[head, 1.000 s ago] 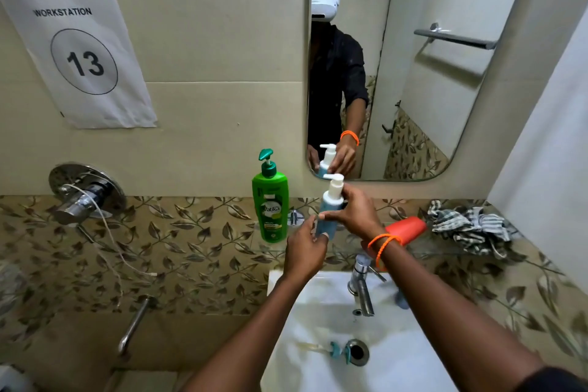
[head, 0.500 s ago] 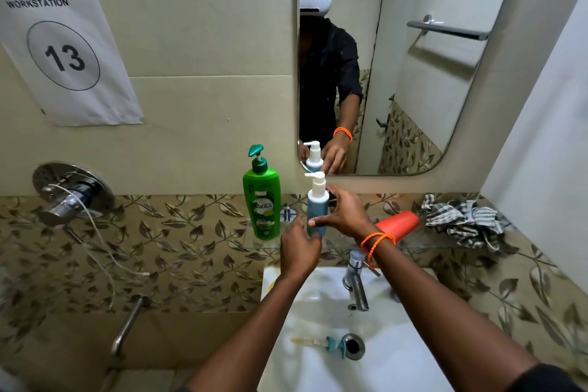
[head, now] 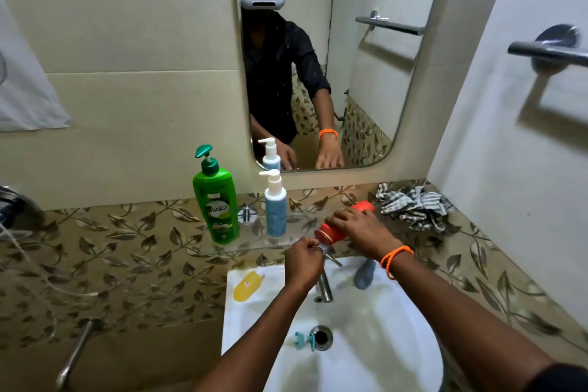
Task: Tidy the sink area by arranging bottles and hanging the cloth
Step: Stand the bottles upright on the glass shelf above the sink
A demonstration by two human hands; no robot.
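While left hand [head: 302, 259] fisted, right hand [head: 359, 231] on red bottle [head: 331, 232]

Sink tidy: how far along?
Done: green Vatika bottle and blue pump bottle stand upright on the glass shelf. In hand: right hand has its grip on the red bottle, lying on its side; left hand is fisted, empty. Left: striped cloth crumpled, not on the towel bar.

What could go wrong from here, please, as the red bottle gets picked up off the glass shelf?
1. The red bottle lies on its side near the shelf's front edge; if the right hand slips, it could roll into the sink.
2. The blue bottle stands close beside it, so swinging the red one upright might knock it over.
3. The cloth sits bunched at the right, still unhung.
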